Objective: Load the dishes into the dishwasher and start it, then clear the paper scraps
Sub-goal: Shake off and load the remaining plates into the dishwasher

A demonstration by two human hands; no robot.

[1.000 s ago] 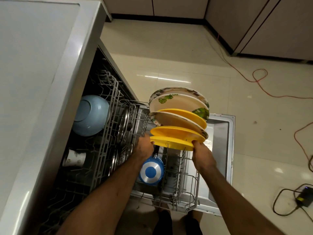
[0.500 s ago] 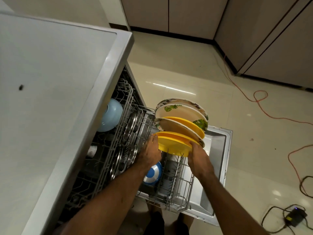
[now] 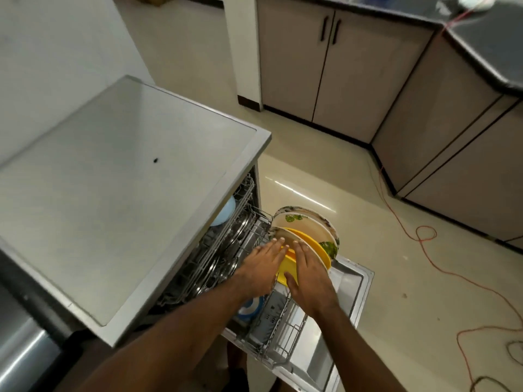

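Note:
The dishwasher (image 3: 169, 193) stands open with its lower rack (image 3: 271, 329) pulled out over the dropped door (image 3: 351, 281). Upright in the rack are several plates: yellow ones (image 3: 288, 264) in front and cream ones with green leaves (image 3: 305, 227) behind. My left hand (image 3: 261, 264) and my right hand (image 3: 308, 273) lie flat with straight fingers against the near plates, pressing on them. A blue and white dish (image 3: 250, 306) sits in the rack under my left wrist. A pale blue bowl (image 3: 226, 210) shows in the upper rack. No paper scraps are in view.
The grey dishwasher top fills the left. Beige cabinets (image 3: 319, 69) and a dark counter (image 3: 486, 43) line the back and right. An orange cable (image 3: 424, 233) runs across the tiled floor, with dark cables (image 3: 512, 352) at the right edge.
My hands moved from the edges of the yellow plates to flat against the stack's front. The camera has risen and drawn back, showing more of the dishwasher top and the cabinets.

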